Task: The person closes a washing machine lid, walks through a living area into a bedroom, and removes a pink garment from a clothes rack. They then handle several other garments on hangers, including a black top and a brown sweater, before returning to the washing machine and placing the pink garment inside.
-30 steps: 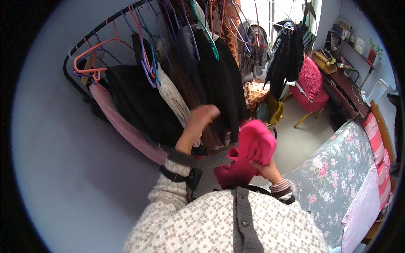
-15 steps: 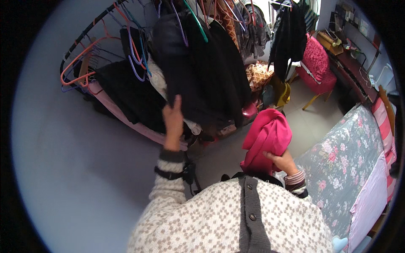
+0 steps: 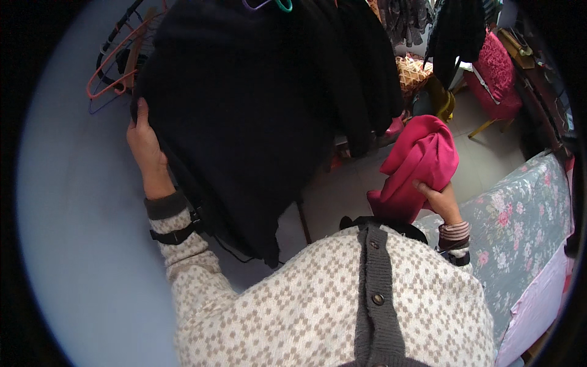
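A large black garment (image 3: 244,110) hangs on the rack in front of me, spread wide to the left. At its left edge is my left hand (image 3: 147,147), thumb pointing up along the cloth and the other fingers hidden behind it, gripping the edge. My right hand (image 3: 441,199) holds a bunched bright pink cloth (image 3: 422,159) low in front of my body, on the right. The thumb lies on top of the folds, and the cloth hides most of the fingers.
More dark clothes (image 3: 367,73) hang just right of the black garment. An orange hanger (image 3: 116,64) is on the rack at the far left, beside the wall (image 3: 67,202). Rightward are a pink chair (image 3: 498,73) and a bed with a grey floral cover (image 3: 520,208).
My left hand has moved left to the black garment's edge, and the garment now spreads over the clothes at the rack's left. The pink cloth stays in my right hand as the view shifts.
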`<move>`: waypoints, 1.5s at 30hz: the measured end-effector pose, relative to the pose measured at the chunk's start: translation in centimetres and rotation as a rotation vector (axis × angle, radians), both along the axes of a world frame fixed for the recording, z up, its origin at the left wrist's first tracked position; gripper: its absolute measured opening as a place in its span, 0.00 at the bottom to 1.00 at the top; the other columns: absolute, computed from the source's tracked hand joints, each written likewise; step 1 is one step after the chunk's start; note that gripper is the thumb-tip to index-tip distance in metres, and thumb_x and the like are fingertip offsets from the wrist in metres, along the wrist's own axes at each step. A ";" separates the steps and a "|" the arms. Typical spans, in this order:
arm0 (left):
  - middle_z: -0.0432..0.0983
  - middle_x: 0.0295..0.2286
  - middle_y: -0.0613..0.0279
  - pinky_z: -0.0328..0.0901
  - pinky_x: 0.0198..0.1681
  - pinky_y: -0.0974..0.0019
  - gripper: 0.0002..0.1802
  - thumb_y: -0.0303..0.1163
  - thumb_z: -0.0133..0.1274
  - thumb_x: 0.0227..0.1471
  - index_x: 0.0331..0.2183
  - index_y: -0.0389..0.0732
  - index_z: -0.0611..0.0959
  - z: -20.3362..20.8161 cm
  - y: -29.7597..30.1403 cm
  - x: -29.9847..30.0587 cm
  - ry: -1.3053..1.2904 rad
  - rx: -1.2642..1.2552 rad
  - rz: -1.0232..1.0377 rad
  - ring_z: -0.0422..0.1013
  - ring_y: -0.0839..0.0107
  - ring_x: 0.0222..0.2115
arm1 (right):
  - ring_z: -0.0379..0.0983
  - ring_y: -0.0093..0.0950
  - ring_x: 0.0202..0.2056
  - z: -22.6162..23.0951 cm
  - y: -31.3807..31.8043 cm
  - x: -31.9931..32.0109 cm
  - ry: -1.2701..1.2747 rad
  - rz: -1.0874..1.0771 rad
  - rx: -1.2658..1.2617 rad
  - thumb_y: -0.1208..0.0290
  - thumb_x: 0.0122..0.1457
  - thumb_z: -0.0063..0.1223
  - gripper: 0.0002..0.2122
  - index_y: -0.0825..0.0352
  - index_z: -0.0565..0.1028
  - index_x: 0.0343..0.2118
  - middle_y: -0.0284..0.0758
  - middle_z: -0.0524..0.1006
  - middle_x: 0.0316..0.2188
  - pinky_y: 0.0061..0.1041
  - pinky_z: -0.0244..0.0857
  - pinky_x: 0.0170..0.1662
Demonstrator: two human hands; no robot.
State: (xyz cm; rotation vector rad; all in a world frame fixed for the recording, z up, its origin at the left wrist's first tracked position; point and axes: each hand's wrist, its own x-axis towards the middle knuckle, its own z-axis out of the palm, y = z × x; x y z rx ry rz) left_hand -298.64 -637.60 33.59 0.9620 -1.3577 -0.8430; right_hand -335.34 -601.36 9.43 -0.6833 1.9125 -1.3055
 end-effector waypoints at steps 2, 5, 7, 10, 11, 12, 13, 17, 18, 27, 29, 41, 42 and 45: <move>0.73 0.47 0.47 0.65 0.50 0.63 0.35 0.46 0.57 0.54 0.50 0.22 0.72 -0.3 -0.6 0.3 -0.004 0.004 -0.048 0.71 0.59 0.46 | 0.73 0.27 0.44 0.2 0.1 0.1 -0.036 -0.033 -0.055 0.65 0.48 0.68 0.26 0.72 0.73 0.48 0.37 0.77 0.43 0.29 0.67 0.48; 0.72 0.48 0.46 0.66 0.51 0.64 0.37 0.46 0.57 0.54 0.51 0.21 0.69 -1.2 -0.9 0.3 0.032 0.065 -0.104 0.71 0.58 0.47 | 0.74 0.27 0.41 0.2 0.4 0.1 0.040 -0.077 -0.106 0.63 0.48 0.68 0.26 0.72 0.73 0.47 0.37 0.77 0.41 0.28 0.69 0.43; 0.71 0.48 0.46 0.65 0.52 0.65 0.38 0.47 0.57 0.54 0.52 0.21 0.69 -1.9 -0.9 0.0 0.055 0.129 -0.121 0.70 0.59 0.47 | 0.74 0.27 0.41 -0.1 0.6 0.0 0.061 -0.080 -0.114 0.62 0.47 0.69 0.27 0.72 0.73 0.47 0.38 0.77 0.41 0.28 0.69 0.43; 0.71 0.49 0.46 0.65 0.52 0.65 0.39 0.48 0.57 0.54 0.52 0.22 0.68 -3.3 -0.9 -0.9 0.090 0.199 -0.156 0.71 0.58 0.47 | 0.73 0.27 0.44 -0.7 0.9 -0.3 0.048 -0.064 -0.100 0.63 0.48 0.68 0.26 0.72 0.73 0.47 0.37 0.77 0.42 0.29 0.67 0.47; 0.71 0.49 0.46 0.65 0.52 0.65 0.39 0.49 0.56 0.54 0.52 0.23 0.68 -3.9 -1.2 -1.5 0.101 0.205 -0.186 0.71 0.58 0.47 | 0.73 0.27 0.43 -0.9 0.9 -0.4 0.063 -0.062 -0.106 0.63 0.48 0.67 0.26 0.72 0.73 0.47 0.36 0.77 0.42 0.29 0.67 0.47; 0.71 0.49 0.46 0.65 0.52 0.65 0.40 0.50 0.56 0.54 0.52 0.23 0.68 -4.4 -1.0 -1.8 0.112 0.207 -0.213 0.71 0.58 0.48 | 0.73 0.26 0.43 -1.0 1.1 -0.4 0.099 -0.050 -0.120 0.64 0.49 0.67 0.25 0.72 0.73 0.47 0.36 0.78 0.42 0.28 0.67 0.46; 0.71 0.49 0.46 0.65 0.52 0.64 0.40 0.50 0.56 0.54 0.52 0.23 0.68 -5.1 -0.8 -2.3 0.120 0.221 -0.240 0.70 0.58 0.48 | 0.73 0.27 0.44 -1.2 1.2 -0.4 0.071 -0.065 -0.092 0.63 0.48 0.67 0.25 0.72 0.73 0.47 0.36 0.78 0.42 0.29 0.67 0.47; 0.72 0.48 0.44 0.64 0.53 0.63 0.43 0.53 0.59 0.51 0.51 0.22 0.68 -8.9 0.6 -5.1 0.003 0.268 -0.254 0.70 0.58 0.48 | 0.73 0.31 0.47 -1.5 1.6 -0.3 0.058 -0.091 0.024 0.61 0.47 0.68 0.28 0.71 0.72 0.49 0.40 0.77 0.45 0.31 0.64 0.51; 0.72 0.47 0.43 0.64 0.53 0.62 0.43 0.52 0.60 0.50 0.50 0.22 0.69 -10.4 1.2 -6.2 -0.087 0.228 -0.220 0.70 0.57 0.47 | 0.72 0.31 0.48 -1.5 1.7 0.0 0.075 -0.077 0.011 0.61 0.47 0.68 0.29 0.71 0.72 0.49 0.40 0.77 0.45 0.31 0.64 0.52; 0.77 0.39 0.47 0.65 0.45 0.57 0.20 0.31 0.55 0.49 0.43 0.28 0.76 -30.0 1.0 -14.5 -0.508 0.087 -0.131 0.73 0.53 0.40 | 0.71 0.37 0.51 -1.7 2.1 1.3 0.216 0.013 0.041 0.62 0.47 0.67 0.29 0.71 0.70 0.51 0.45 0.75 0.48 0.33 0.62 0.55; 0.77 0.39 0.46 0.66 0.44 0.56 0.22 0.29 0.54 0.48 0.45 0.29 0.75 -34.0 3.5 -15.1 -0.808 0.315 -0.285 0.73 0.50 0.40 | 0.70 0.36 0.51 -1.8 2.3 1.6 0.178 0.002 -0.029 0.62 0.47 0.68 0.30 0.71 0.70 0.51 0.44 0.75 0.48 0.33 0.62 0.55; 0.72 0.50 0.57 0.61 0.55 0.63 0.36 0.36 0.67 0.43 0.53 0.38 0.72 -28.7 15.3 -24.3 -0.334 0.167 -1.835 0.66 0.70 0.50 | 0.66 0.30 0.54 -0.3 1.4 4.4 -0.074 -0.178 -0.254 0.67 0.50 0.66 0.32 0.71 0.65 0.56 0.39 0.71 0.52 0.30 0.59 0.58; 0.72 0.50 0.58 0.61 0.54 0.63 0.34 0.35 0.67 0.44 0.52 0.38 0.73 -28.5 15.4 -24.4 -0.327 0.191 -1.854 0.67 0.71 0.49 | 0.67 0.29 0.53 -0.2 1.2 4.8 -0.115 -0.191 -0.290 0.68 0.50 0.66 0.31 0.71 0.65 0.56 0.38 0.71 0.52 0.30 0.60 0.57; 0.73 0.49 0.62 0.62 0.53 0.63 0.29 0.30 0.65 0.46 0.50 0.39 0.75 -28.6 14.8 -23.8 -0.269 0.251 -1.858 0.68 0.72 0.48 | 0.68 0.29 0.52 0.0 0.4 5.6 -0.190 -0.292 -0.252 0.68 0.50 0.66 0.31 0.71 0.65 0.55 0.38 0.72 0.51 0.29 0.61 0.56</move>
